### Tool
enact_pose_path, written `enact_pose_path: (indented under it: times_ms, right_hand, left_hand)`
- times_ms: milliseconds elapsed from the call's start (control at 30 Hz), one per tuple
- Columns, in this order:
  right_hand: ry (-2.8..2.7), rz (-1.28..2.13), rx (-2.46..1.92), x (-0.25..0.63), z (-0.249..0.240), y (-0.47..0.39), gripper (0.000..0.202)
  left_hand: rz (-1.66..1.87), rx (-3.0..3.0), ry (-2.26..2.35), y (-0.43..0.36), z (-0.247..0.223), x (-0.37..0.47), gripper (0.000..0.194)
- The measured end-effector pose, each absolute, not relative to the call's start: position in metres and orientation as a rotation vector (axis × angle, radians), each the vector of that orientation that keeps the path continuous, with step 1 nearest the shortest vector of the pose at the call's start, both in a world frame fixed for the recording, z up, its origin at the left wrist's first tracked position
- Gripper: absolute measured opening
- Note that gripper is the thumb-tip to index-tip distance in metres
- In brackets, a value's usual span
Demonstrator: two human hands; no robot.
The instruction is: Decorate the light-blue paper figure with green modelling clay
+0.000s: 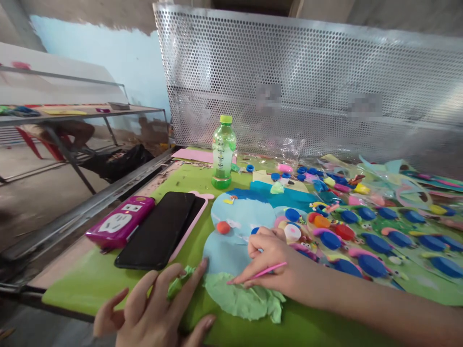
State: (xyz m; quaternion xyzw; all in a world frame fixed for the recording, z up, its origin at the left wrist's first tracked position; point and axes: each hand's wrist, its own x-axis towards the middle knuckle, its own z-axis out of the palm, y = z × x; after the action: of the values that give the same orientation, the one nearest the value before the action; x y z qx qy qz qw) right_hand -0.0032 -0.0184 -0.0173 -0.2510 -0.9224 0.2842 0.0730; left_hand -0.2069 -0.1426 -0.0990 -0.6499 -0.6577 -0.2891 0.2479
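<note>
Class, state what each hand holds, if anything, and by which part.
The right hand holds a pink stick by the end nearer the pale green clay; the left hand holds nothing visible.

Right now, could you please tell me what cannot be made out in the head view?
All in the head view:
Pink tool: lower end hidden by the right hand.
Green scrap: partly covered by the left hand, whose wrist the bottom edge cuts off.
Bottle label: print too small to read.
</note>
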Motion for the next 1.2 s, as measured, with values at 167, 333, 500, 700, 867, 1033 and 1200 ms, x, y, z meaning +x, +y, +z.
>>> enact_pose_path:
  times_ms: [167,333,500,700,867,1033,1200]
  right_hand:
    - [-2.819,0.854,-0.724,0.003,-0.017,-0.019,0.015]
    - [-2.868,0.823,-0.752,0.01,-0.018,-0.022,0.015]
    - [-2.83,0.835,-0.738,0.023,-0.016,-0.02,0.017]
    - [-2.801,0.828,-0.729,0.036,-0.02,-0.023,0.014]
    - [-2.811,0.714,-0.735,0.048,-0.031,-0.03,0.015]
    - [-2.814,0.722,-0.714,0.055,-0.028,-0.032,0.016]
    - [-2.65,0.728,-0.738,0.029,-0.016,-0.029,0.018]
  left_hand:
    - [-0.64,-1.858,-1.521,-0.143,-0.103,-0.22,0.056]
    - [-0.66,-1.868,-1.575,-0.143,-0.101,-0.217,0.058]
    - [-0.655,-1.859,-1.62,-0.144,-0.097,-0.211,0.056]
    - [-0.65,-1.855,-1.624,-0.145,-0.098,-0.211,0.055]
    - [-0.664,-1.855,-1.651,-0.147,-0.103,-0.213,0.054]
    - [-0.68,-1.851,-1.65,-0.147,-0.101,-0.212,0.055]
    - [-0.655,-1.863,-1.581,-0.147,-0.099,-0.216,0.06]
